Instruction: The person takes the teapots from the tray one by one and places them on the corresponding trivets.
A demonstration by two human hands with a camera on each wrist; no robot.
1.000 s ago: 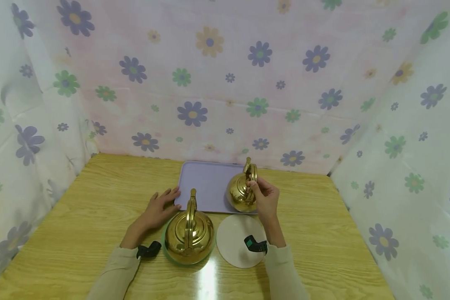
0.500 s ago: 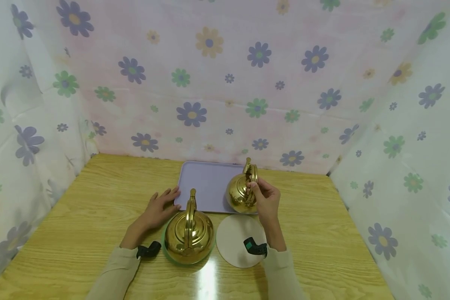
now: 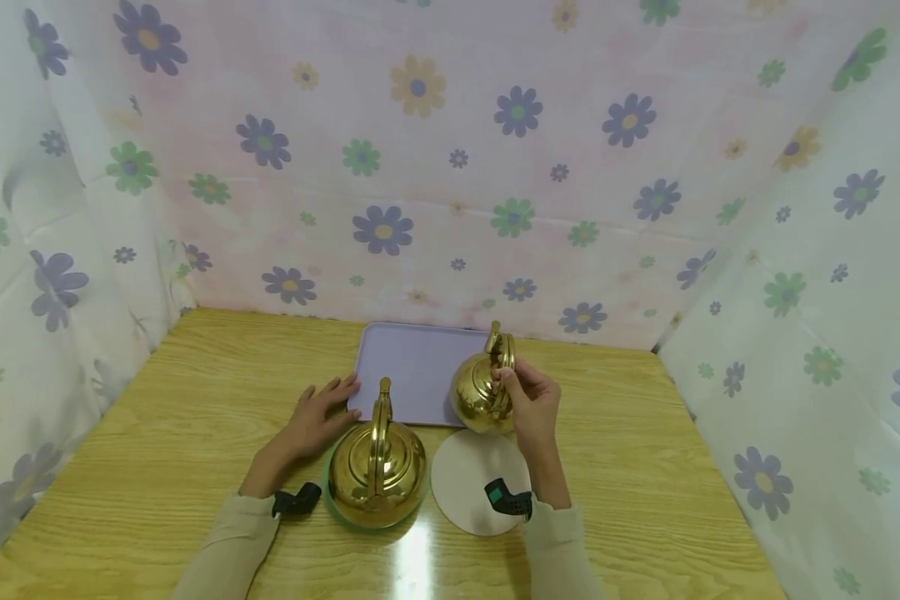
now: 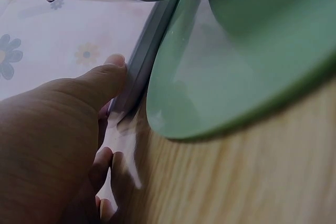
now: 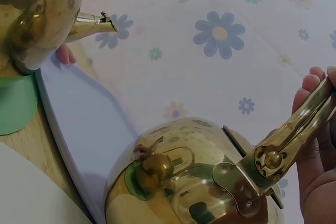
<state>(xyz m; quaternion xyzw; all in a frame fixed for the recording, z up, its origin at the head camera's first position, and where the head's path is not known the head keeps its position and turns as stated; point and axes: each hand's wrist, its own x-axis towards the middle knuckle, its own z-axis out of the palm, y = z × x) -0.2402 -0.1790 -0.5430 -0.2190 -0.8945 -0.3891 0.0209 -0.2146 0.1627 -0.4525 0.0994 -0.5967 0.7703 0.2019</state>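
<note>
1. Read the clock from the person's side of the counter (image 3: 622, 500), with the flowered cloth (image 3: 517, 167) at 12.
2. The small brass kettle (image 3: 472, 396) is at 2 o'clock from the large brass kettle (image 3: 401, 475), over the right end of the lilac tray (image 3: 405, 367); its spout points to 12. Whether its base touches the tray cannot be told.
3. The right grip (image 3: 536, 404) is closed round the small kettle's handle (image 5: 296, 135), coming in from 4 o'clock. Since the handle is hinged, a firm hold and slow wrist should limit swinging.
4. The left grip (image 3: 322, 421) holds nothing: its fingers lie spread, touching the tray's edge at 8 o'clock. Light pressure there would steady the tray without tipping it.
5. Carry the small kettle's weight level, and mind its round body near the tray's raised rim, which could catch it.
6. The white disc (image 3: 457, 492) lies at 6 o'clock from the small kettle. Leave room toward 8 o'clock, where the large kettle sits on a green disc (image 4: 194, 119); a knock could mark either.
</note>
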